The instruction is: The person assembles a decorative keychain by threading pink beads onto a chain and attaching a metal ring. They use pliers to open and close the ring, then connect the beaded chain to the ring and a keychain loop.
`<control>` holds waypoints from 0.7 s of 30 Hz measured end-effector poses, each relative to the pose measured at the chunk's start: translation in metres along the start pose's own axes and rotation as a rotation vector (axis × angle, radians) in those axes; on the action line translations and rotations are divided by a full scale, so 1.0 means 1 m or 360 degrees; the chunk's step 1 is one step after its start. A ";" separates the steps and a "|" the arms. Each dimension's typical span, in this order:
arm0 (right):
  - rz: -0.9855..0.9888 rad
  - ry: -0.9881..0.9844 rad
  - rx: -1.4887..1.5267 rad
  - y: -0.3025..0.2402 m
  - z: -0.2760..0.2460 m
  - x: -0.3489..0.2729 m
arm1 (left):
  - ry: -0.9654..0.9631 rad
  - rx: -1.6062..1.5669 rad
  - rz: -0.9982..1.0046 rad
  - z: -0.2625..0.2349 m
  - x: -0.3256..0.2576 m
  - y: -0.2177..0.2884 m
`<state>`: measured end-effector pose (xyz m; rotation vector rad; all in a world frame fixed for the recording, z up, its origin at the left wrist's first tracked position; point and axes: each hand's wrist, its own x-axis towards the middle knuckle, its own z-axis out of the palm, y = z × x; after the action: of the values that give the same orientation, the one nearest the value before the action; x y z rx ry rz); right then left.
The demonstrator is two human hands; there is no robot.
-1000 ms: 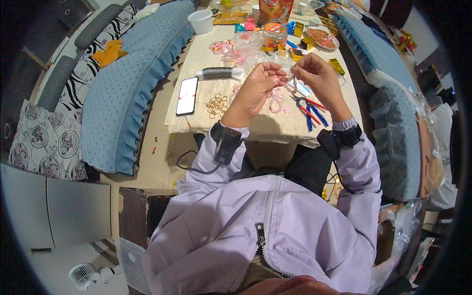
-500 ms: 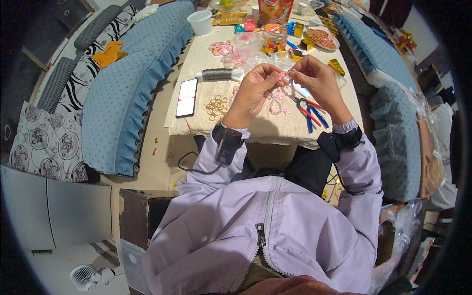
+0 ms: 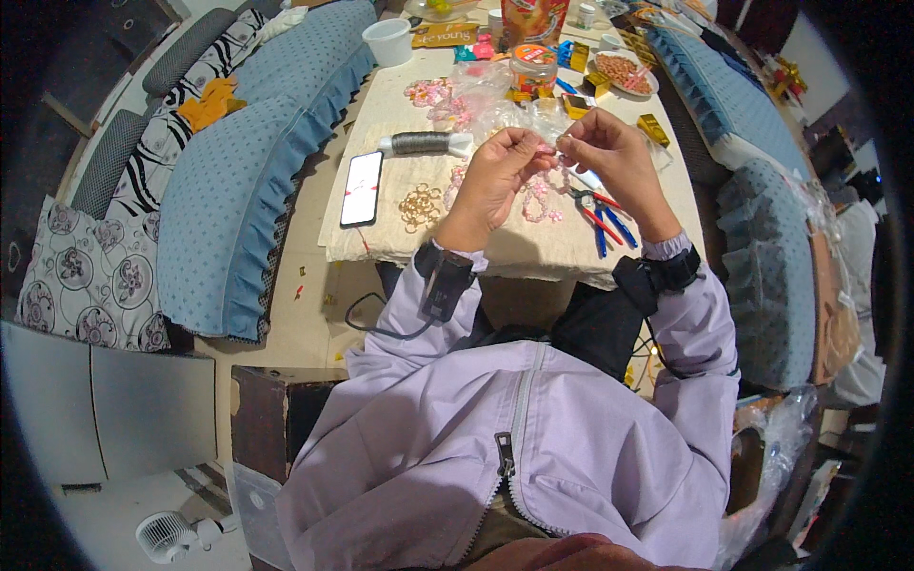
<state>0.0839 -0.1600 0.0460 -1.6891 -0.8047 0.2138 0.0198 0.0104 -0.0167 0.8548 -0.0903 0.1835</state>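
Note:
Above the cloth-covered table, my left hand [image 3: 493, 181] pinches a small pink bead [image 3: 546, 149] between thumb and fingers. My right hand [image 3: 617, 160] is closed in a pinch just beside it, fingertips almost meeting the left ones; whatever it grips is too small to make out. Under the hands lie strings of pink beads [image 3: 539, 202], partly covered by them. Two pliers [image 3: 606, 226], one with red handles and one with blue, rest below my right hand. A pile of gold rings [image 3: 419, 206] lies left of my left wrist.
A lit phone [image 3: 361, 190] and a spool of grey cord [image 3: 422, 143] lie to the left. Farther back are pink bead strands [image 3: 430, 93], clear plastic bags [image 3: 495, 109], a lidded jar [image 3: 533, 71], a white tub [image 3: 388, 43] and a plate of nuts [image 3: 624, 73]. Blue-covered sofas [image 3: 257, 171] flank the table.
My left hand has turned slightly and shifted a little, so less of the pink bead shows between the fingers. My right hand stays nearly in place.

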 end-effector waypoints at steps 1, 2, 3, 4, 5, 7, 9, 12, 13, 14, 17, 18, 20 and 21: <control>-0.0002 -0.0004 0.0018 0.000 0.000 0.000 | -0.0030 0.0008 -0.0013 -0.001 0.000 0.000; 0.0004 0.0001 0.0022 0.000 0.000 0.000 | -0.0059 0.0015 -0.0027 -0.002 0.000 0.001; 0.0014 0.0003 0.0033 0.000 0.000 0.000 | -0.0033 0.0046 -0.0075 -0.002 0.000 0.001; 0.0014 -0.0003 0.0058 0.001 -0.001 0.001 | -0.0095 0.0108 -0.0007 -0.001 -0.001 0.001; 0.0015 0.0013 0.0026 0.002 0.000 0.001 | -0.0102 0.0192 0.0025 0.001 -0.002 0.000; -0.0021 0.0017 0.0005 0.004 0.001 0.001 | -0.0083 0.0385 0.0104 0.006 -0.004 -0.001; -0.0012 0.0040 0.0038 0.007 0.003 0.001 | -0.0051 0.0589 0.0220 0.011 -0.005 -0.002; -0.0063 0.0088 0.0028 0.010 0.006 0.001 | 0.0082 0.0761 0.0298 0.018 -0.006 -0.001; -0.0054 0.0116 0.0008 0.011 0.007 0.001 | 0.0088 0.0750 0.0318 0.019 -0.007 -0.001; -0.0074 0.0116 0.0003 0.011 0.007 0.001 | 0.0095 0.0740 0.0337 0.021 -0.008 -0.002; -0.0034 0.0126 -0.0011 0.010 0.008 -0.001 | 0.0117 0.0742 0.0343 0.024 -0.010 -0.001; -0.0019 0.0125 -0.0010 0.010 0.008 -0.001 | 0.0125 0.0747 0.0337 0.025 -0.011 0.000; -0.0004 0.0112 0.0037 0.010 0.009 -0.002 | 0.0153 0.0748 0.0354 0.026 -0.011 0.000; -0.0004 0.0101 0.0083 0.010 0.010 -0.001 | 0.0177 0.0756 0.0347 0.027 -0.011 0.000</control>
<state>0.0814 -0.1538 0.0336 -1.6376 -0.7481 0.1772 0.0087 -0.0119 -0.0009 1.3060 -0.0349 0.4691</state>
